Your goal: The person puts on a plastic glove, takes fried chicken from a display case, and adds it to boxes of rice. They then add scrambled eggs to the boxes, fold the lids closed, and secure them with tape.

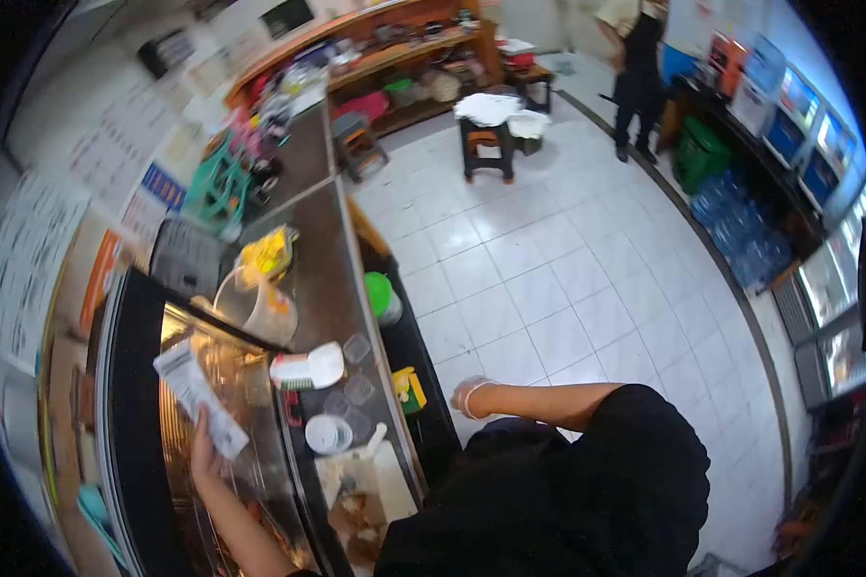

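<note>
My left hand (205,452) grips the lower end of a flat white paper packet (200,399) with dark print on it. The packet is held up in front of the lit glass display case (250,423). My right hand (471,396), in what looks like a clear plastic glove, hangs over the floor beside the counter, its fingers blurred. Between the two hands, on the counter, are a white bottle (308,367) lying on its side, a white round tub (328,435) and several small clear cups (358,388).
Farther along the counter stand a clear bucket (269,313) and a yellow packet (267,252). Below its edge are a green-lidded container (382,296) and a yellow box (409,391). A person (637,72) stands across the tiled floor (510,279), near a stool (488,144) and water bottles (741,226).
</note>
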{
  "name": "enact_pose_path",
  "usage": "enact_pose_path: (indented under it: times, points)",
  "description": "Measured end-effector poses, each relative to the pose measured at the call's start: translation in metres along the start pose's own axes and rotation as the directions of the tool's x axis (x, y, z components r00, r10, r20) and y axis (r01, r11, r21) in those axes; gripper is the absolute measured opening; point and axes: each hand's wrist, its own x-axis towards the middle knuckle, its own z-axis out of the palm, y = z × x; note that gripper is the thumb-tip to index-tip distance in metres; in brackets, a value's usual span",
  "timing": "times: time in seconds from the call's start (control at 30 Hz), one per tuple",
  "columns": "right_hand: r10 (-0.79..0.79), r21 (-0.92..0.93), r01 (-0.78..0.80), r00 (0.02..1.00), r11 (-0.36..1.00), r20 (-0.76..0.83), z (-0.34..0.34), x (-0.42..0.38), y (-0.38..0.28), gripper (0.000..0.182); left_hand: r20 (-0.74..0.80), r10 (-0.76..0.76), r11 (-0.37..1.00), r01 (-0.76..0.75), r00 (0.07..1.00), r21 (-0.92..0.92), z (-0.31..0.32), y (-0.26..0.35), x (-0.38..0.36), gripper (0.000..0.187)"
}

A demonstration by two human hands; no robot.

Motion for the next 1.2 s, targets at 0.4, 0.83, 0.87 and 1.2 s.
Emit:
enact_pose_path:
  times: [0.4,0.83,0.87,1.2]
  points:
    - [-0.038,-0.102,0.055,0.987,0.993,0.155,0.028,-0.011,0.06,0.019,-0.087,-0.031,0.969,0.052,0.996,0.243,-0.061,-0.02,-0.011,0.055]
    - [0.027,-0.218,0.02,0.977,0.976,0.214,0.005,0.003,0.023,0.025,-0.258,-0.113,0.956,0.176,0.959,0.236,-0.115,-0.088,-0.225,0.061]
    - [0.043,-0.253,0.013,0.976,0.967,0.215,0.007,0.008,0.017,0.026,-0.281,-0.086,0.961,0.154,0.956,0.23,-0.104,-0.086,-0.241,0.059]
    - [-0.418,-0.312,0.476,0.877,0.822,0.236,-0.029,0.026,-0.178,0.043,-0.498,0.121,0.927,0.081,0.859,0.365,-0.106,-0.136,-0.369,0.065]
